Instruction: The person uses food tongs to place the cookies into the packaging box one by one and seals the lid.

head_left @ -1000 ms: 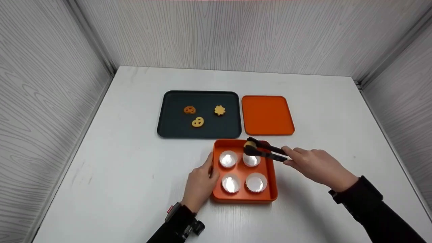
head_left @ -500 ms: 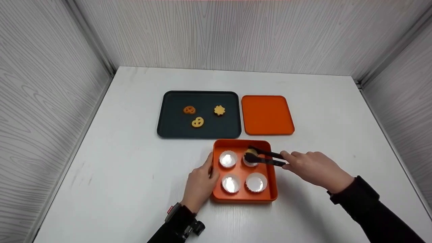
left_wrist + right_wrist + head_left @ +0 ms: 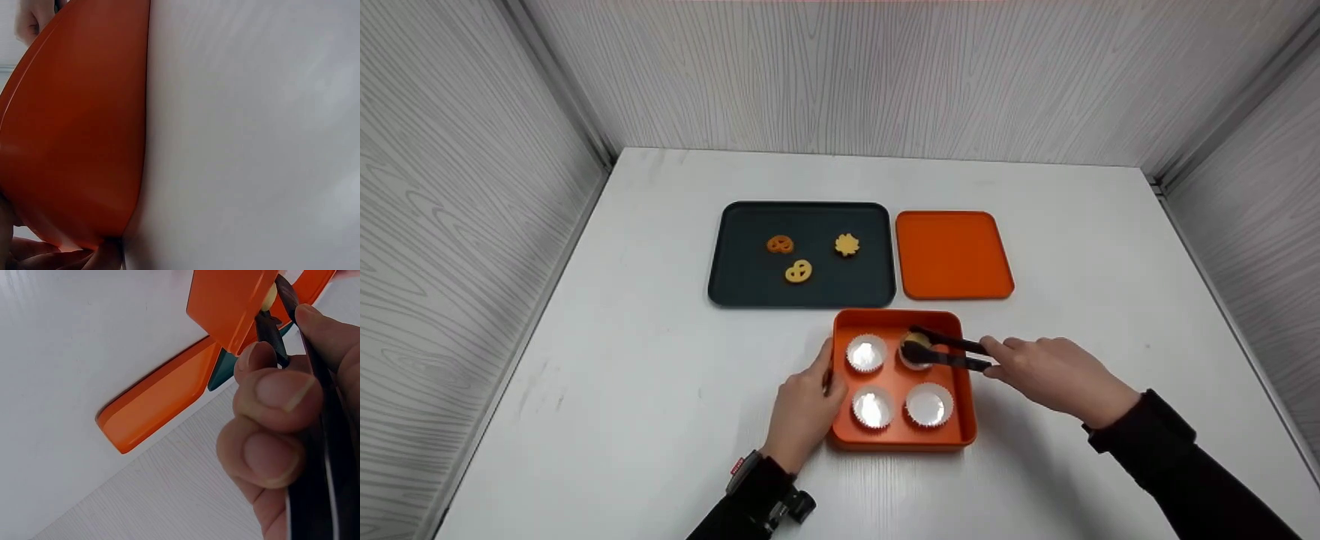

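My right hand (image 3: 1046, 375) grips black tongs (image 3: 960, 362) from the right side. Between the tong tips is a small pale-yellow cookie (image 3: 270, 298), down at the back right paper cup of an orange box (image 3: 900, 442). The tips partly cover the cookie in the head view. White fluted cups stand in the box: a back left cup (image 3: 867, 353), a front left cup (image 3: 874, 407) and a front right cup (image 3: 929, 405). My left hand (image 3: 804, 412) holds the box by its left wall, fingers (image 3: 56, 260) against the outside.
Behind the box lies a dark green tray (image 3: 742, 289) with a brown pretzel cookie (image 3: 781, 244), a yellow pretzel cookie (image 3: 799, 271) and a leaf-shaped cookie (image 3: 847, 244). Beside it is a flat orange lid-like tray (image 3: 954, 255). Wood-grain panels (image 3: 840, 82) bound the white table.
The tongs and the cookie have come down and slightly forward, from over the box's back edge to the back right cup. My left hand and the box stay put.
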### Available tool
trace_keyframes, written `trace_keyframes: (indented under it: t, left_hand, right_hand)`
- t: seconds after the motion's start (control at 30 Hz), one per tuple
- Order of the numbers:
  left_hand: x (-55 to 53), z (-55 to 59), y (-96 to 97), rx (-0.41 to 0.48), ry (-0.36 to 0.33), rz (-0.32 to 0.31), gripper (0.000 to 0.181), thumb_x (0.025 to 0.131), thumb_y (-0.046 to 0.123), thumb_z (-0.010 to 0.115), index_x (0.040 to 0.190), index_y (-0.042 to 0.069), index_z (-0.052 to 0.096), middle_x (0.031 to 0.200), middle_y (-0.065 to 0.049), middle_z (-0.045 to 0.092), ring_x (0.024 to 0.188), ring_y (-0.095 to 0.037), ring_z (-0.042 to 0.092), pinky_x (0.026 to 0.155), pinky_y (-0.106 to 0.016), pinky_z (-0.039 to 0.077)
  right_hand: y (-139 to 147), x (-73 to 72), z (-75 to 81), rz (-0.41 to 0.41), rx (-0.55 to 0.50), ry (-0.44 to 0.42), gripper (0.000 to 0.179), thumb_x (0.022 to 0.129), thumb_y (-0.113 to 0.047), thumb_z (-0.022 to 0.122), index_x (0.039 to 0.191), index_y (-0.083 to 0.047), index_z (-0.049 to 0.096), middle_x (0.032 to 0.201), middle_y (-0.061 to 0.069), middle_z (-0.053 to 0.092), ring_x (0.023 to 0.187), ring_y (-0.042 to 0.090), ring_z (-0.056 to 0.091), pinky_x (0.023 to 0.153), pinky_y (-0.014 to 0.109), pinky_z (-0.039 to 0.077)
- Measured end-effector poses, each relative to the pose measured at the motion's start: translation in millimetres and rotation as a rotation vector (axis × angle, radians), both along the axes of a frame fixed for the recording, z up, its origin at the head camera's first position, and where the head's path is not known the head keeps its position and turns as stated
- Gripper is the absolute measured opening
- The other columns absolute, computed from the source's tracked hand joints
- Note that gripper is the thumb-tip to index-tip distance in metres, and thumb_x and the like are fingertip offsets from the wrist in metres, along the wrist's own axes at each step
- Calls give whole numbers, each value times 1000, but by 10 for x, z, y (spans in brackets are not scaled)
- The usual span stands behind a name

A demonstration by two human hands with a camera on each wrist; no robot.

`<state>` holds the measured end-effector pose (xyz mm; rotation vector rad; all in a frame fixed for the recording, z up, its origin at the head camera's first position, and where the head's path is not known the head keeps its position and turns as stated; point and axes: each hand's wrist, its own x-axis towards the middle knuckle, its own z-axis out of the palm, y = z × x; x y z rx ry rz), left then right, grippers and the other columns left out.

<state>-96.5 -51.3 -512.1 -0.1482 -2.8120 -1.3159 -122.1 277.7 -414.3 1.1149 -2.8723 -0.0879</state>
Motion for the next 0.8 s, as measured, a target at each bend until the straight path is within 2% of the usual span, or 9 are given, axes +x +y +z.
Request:
trace_keyframes:
  t: [0.23, 0.6, 0.73, 0.8]
  left_hand:
    - [-3, 11, 0, -5, -2, -1, 59, 98, 21, 61, 153, 8, 47, 71, 2, 63, 66, -11, 52, 68, -30, 51]
    - [0, 16, 0, -3, -28, -1, 60, 98, 21, 62, 155, 9, 46, 62, 6, 52, 62, -11, 48, 64, -29, 47]
    - [0, 13, 2, -3, -29, 1, 60, 98, 21, 62, 155, 9, 46, 62, 5, 53, 62, -12, 48, 65, -30, 48]
    - [-1, 11, 5, -7, -19, 1, 60, 98, 21, 62, 154, 8, 46, 66, 2, 59, 64, -12, 50, 67, -31, 49]
  right_hand:
    - [-40, 7, 36, -13, 37, -18, 36, 89, -27, 79, 113, -5, 62, 68, 1, 55, 45, 12, 40, 45, 28, 41]
    - [-140, 11, 83, -43, 86, -55, 34, 91, -28, 77, 110, -5, 62, 69, 2, 55, 46, 12, 39, 44, 27, 37]
    - [-170, 9, 81, -50, 107, -54, 35, 91, -29, 77, 111, -3, 64, 70, 3, 56, 47, 12, 39, 44, 27, 36]
    - [-179, 6, 77, -54, 110, -53, 34, 91, -29, 77, 109, -3, 63, 69, 3, 56, 47, 13, 39, 44, 27, 37]
